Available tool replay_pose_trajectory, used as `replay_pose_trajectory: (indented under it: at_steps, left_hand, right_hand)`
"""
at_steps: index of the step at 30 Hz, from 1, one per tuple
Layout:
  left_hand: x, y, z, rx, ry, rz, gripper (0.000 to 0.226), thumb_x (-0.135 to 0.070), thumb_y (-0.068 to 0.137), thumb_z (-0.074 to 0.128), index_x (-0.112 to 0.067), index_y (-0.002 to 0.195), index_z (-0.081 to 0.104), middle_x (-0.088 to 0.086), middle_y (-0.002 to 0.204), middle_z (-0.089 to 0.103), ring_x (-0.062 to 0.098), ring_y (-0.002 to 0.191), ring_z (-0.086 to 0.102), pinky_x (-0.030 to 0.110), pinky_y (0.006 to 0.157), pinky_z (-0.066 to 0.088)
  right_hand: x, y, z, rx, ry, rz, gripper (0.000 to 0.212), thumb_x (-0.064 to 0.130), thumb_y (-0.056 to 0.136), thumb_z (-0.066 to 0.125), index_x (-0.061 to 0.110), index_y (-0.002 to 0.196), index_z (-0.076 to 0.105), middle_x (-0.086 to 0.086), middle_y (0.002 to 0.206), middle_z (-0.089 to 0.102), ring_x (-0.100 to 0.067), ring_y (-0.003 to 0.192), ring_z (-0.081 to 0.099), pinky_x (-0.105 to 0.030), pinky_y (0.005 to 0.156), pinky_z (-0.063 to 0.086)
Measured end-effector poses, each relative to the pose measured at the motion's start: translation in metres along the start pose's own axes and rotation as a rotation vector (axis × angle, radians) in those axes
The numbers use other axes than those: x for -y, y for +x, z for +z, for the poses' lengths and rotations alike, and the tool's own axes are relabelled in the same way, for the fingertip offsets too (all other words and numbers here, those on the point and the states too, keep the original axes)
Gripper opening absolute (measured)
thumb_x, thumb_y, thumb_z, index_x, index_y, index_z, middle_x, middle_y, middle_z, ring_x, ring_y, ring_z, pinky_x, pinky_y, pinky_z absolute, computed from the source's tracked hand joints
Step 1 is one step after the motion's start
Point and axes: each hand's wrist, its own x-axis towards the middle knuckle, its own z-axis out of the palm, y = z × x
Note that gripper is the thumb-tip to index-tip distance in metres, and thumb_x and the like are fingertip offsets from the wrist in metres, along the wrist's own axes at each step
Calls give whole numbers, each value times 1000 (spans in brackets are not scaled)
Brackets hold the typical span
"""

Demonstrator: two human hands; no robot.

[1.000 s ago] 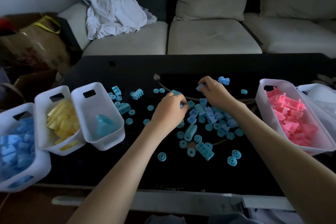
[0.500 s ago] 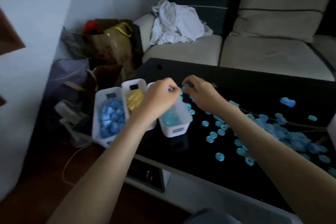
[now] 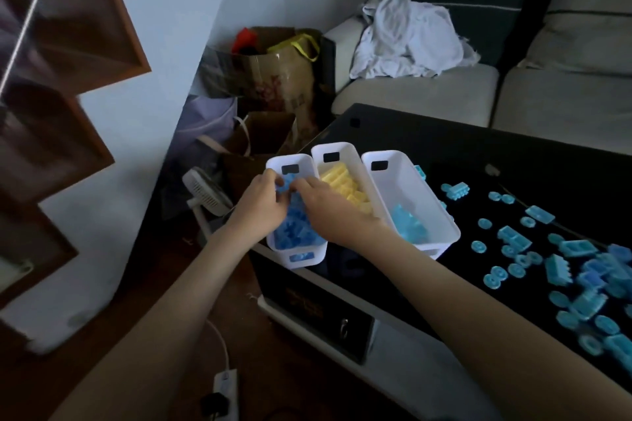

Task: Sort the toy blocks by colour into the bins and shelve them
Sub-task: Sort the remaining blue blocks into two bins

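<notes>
Both hands were over the blue bin point(image 3: 277, 251), the leftmost of three white bins at the table's point(image 3: 444, 143) corner. The left hand point(image 3: 261, 207) and right hand point(image 3: 323, 210) met above the dark-blue blocks point(image 3: 294, 236), fingers curled and tips pinched together. A blue piece showed between the fingertips, but whether it was held or simply lay in the bin could not be told.

Just right of the right hand stood the yellow bin point(image 3: 337, 152), with yellow blocks point(image 3: 347, 183) inside; beyond it was the cyan bin point(image 3: 420, 188), only part filled. Well to the right of both hands, loose cyan blocks point(image 3: 581, 270) and small rings lay scattered on the table.

Handling, as judged: the blocks looked like small rigid plastic — light, stiff, smooth and unlikely to break. A pinch across two opposite flat sides should hold a block; studded faces give poorer purchase. Rings are best lifted by the rim. The bins were thin-walled and probably light even when loaded — take them by the slot handle at each end, since a one-sided lift may tip the contents.
</notes>
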Motion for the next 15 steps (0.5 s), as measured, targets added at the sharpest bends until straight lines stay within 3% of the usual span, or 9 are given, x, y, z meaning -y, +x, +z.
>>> replay_pose_trajectory:
  at_steps: [3,6,9,12,15]
  left_hand:
    - [2,5,1,20,-18,36,31,-24,97,48,-8,123,45,13,120,51,22,101,55,23,71,34]
    - [0,9,4,12,-22,73,30,-19,95,50,-6,122,45,14,118,53,23,100,56,23,71,35]
    - [-1,12,4,15,-20,88,35,-20,95,51,-5,126,43,15,120,52,27,108,55,26,78,41]
    - [-3,12,2,73,-48,75,44,-27,97,49,-9,135,37,13,132,47,29,117,51,40,94,44]
    - [-1,12,1,90,-19,73,38,-30,100,41,-9,131,46,14,127,51,29,115,52,38,91,45]
  right_hand:
    - [2,-3,3,15,-29,-18,69,-4,86,50,12,146,19,-12,130,43,-26,118,45,-33,97,41]
    - [3,-5,2,27,-6,-12,87,-4,83,51,24,150,2,-6,133,38,-24,121,41,-37,92,38]
    - [4,-7,-5,61,87,24,88,-3,79,49,31,147,3,-2,136,34,-21,126,36,-36,89,32]
    - [0,-13,-12,110,178,50,82,2,81,52,33,144,9,0,144,31,-21,132,33,-40,94,25]
    - [-2,-21,-16,93,230,54,77,6,84,54,32,143,12,0,143,36,-21,131,35,-44,103,25]
